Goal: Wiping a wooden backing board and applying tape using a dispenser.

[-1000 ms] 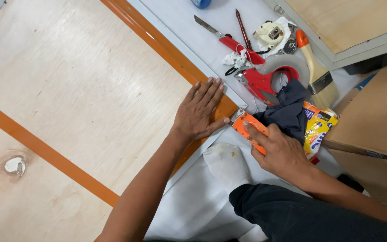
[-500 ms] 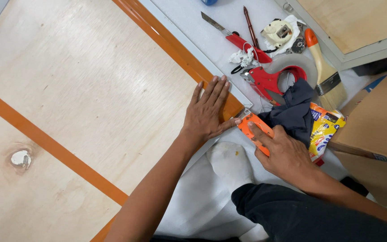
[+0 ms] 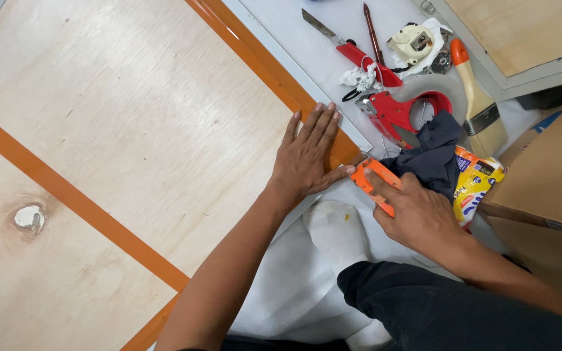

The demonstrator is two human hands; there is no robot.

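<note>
My left hand (image 3: 308, 156) lies flat, fingers spread, on a plywood panel (image 3: 131, 130) at its edge, over a strip of orange tape (image 3: 261, 65) that runs along that edge. My right hand (image 3: 417, 211) grips an orange utility knife (image 3: 372, 182), its tip right beside my left thumb at the panel's edge. A second orange tape strip (image 3: 79, 201) crosses the panel diagonally. My white-socked foot (image 3: 333, 234) and dark trouser leg (image 3: 437, 305) rest on a white sheet below the hands.
Behind the hands lie a dark cloth (image 3: 430, 156), a red tape dispenser (image 3: 401, 110), a red-handled blade tool (image 3: 352, 49), a paintbrush (image 3: 476, 97), a yellow packet (image 3: 476, 182) and a small measuring tape (image 3: 414, 42). A cardboard box (image 3: 548, 169) stands at the right. A knot hole (image 3: 30, 218) marks the panel.
Both hands stay at the panel's edge; the knife has closed in on my left thumb. The view has shifted slightly.
</note>
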